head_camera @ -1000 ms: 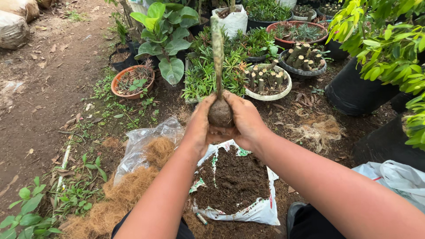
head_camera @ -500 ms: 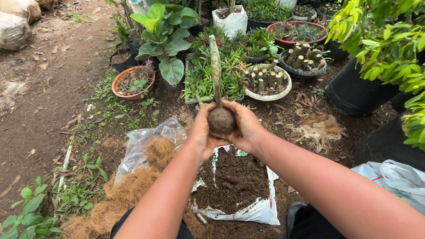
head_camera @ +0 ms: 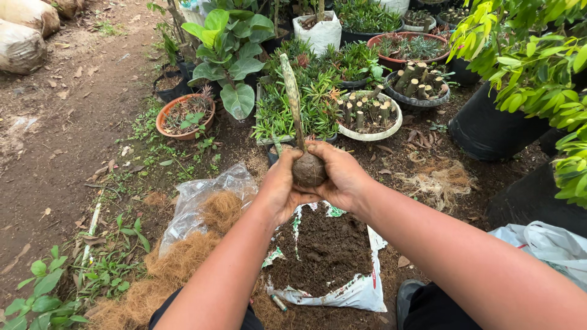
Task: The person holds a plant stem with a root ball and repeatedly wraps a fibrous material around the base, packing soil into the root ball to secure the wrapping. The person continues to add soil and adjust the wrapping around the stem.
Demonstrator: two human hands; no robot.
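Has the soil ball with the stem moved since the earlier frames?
Yes. The soil ball in both hands has come down and nearer, toward the open soil bag, away from the white pot.

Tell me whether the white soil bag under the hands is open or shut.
Open. The white soil bag lies with its mouth spread wide, and the dark soil inside shows plainly from above.

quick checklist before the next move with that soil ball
1. Both hands on soil ball: left hand and right hand cup it: ok.
2. Stem upright: leans slightly left: ok.
3. Ball intact: no crumbling seen: ok.
4. Soil bag open beneath the hands: ok.
5. Coconut fibre nearby, spilling from clear bag: ok.
6. Ball's underside: hidden by fingers: cannot tell.
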